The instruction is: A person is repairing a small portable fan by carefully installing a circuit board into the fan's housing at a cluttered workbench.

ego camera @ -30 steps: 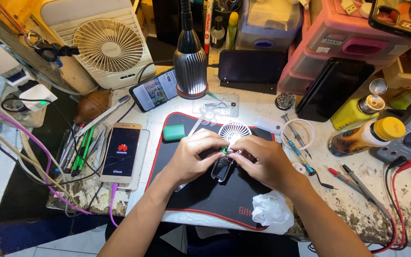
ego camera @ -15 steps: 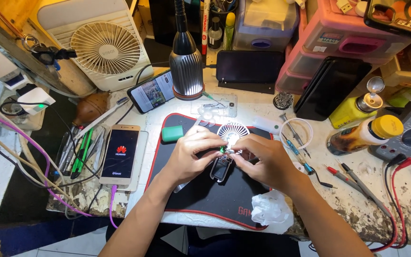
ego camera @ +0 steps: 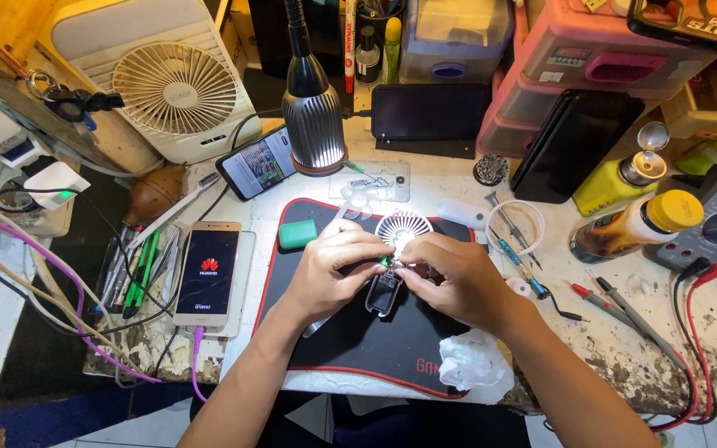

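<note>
Since the earlier frames almost nothing had moved: both hands stayed over the black mat [ego camera: 350,348], and only the view had shifted a little.

The left hand [ego camera: 334,274] and the right hand [ego camera: 454,282] met at the fingertips, and between them was a small handheld fan [ego camera: 402,231] with a white round head above the fingers and a dark transparent body [ego camera: 382,294] below them. The fingers of both hands were closed in a pinch on the neck of this fan, where a small green part [ego camera: 385,263] showed. What exactly the fingertips pressed was hidden by the fingers themselves.

Free room was small. Left of the fingers lay a green eraser-like block [ego camera: 297,234] on the mat, and further left a phone [ego camera: 207,274] with a lit screen. Right of the fingers lay screwdrivers [ego camera: 514,249] and red probe leads [ego camera: 624,303], close together. Below the right wrist a crumpled white tissue [ego camera: 475,365] sat at the edge of the mat. Beyond the fingers stood a lamp base [ego camera: 314,124] on the counter [ego camera: 624,357].

Both forearms came from the bottom edge and were cut off there; the wrists bent inward.
</note>
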